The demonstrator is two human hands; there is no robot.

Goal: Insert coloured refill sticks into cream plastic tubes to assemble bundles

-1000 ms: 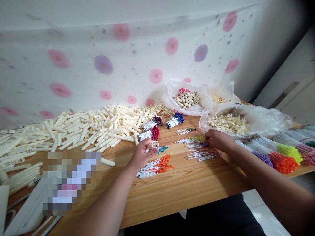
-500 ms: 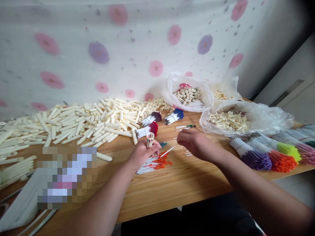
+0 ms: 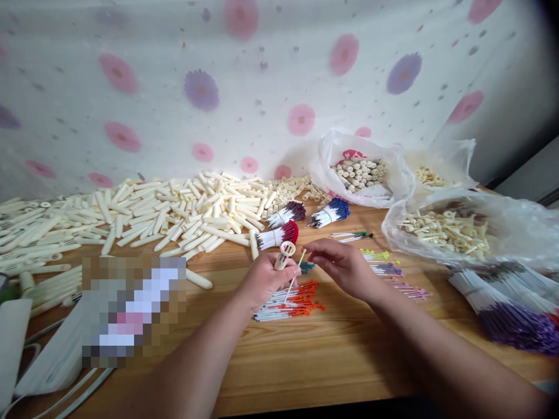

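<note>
My left hand [image 3: 271, 279] is closed around a cream multicolour pen barrel [image 3: 286, 251], held upright with its slotted open end up and coloured bits showing in the slots. A thin white pen refill with a yellow end [image 3: 301, 258] slants down past the left thumb and fingers. My right hand [image 3: 338, 265] is beside it with fingers apart, the fingertips close to the yellow end; whether they touch it is unclear. Below the left hand lie orange-ended refills [image 3: 301, 302] on the wooden table [image 3: 279, 364]. Blue-green refill ends [image 3: 307, 267] show behind the hands.
Cream barrels [image 3: 174, 212] are heaped at the back left. Bundled refills with red [image 3: 279, 234] and blue [image 3: 331, 212] ends lie behind the hands. Plastic bags [image 3: 395, 195] of cream parts stand at the back right; purple-ended bundles [image 3: 515, 320] lie at the right edge.
The view has shifted left and down. My right hand has come closer to the left, and its fingers have spread. The refill has moved from lying between the hands to standing steeply beside the barrel.
</note>
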